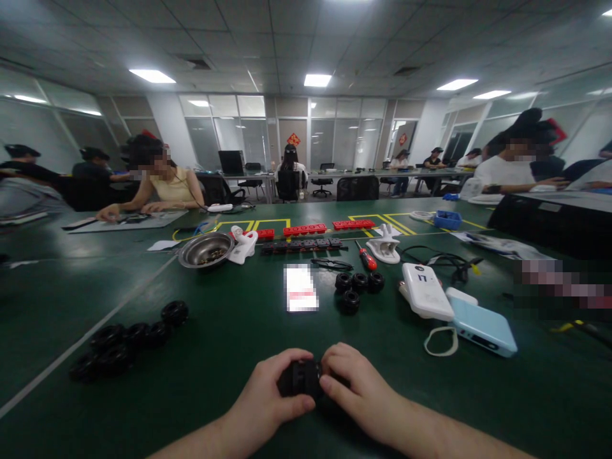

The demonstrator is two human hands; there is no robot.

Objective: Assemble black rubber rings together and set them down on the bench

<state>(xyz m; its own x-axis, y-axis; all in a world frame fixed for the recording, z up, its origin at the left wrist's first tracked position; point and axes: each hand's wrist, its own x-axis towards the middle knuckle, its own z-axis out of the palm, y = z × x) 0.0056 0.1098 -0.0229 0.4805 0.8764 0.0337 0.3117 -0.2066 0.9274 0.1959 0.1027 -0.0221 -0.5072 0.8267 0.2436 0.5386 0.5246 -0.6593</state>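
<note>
Near the front edge of the green table, a black toy wheel [302, 378] with a chunky tread is held between my two hands. My left hand [268, 389] wraps it from the left, thumb below and fingers over the top. From the right, my right hand [354, 386] presses curled fingers and thumb against its side; a small bright spot shows there, too small to name. Several loose black tyres [136, 335] lie to the left. Beyond my hands sits another group of small black wheels [359, 282].
A metal bowl [206, 250] with small parts stands back left. Red plastic strips [305, 230] and a black strip [306, 245] lie at the back, near a red screwdriver [367, 258]. A white power bank [427, 291] and light-blue device [484, 326] lie right. Other people sit around.
</note>
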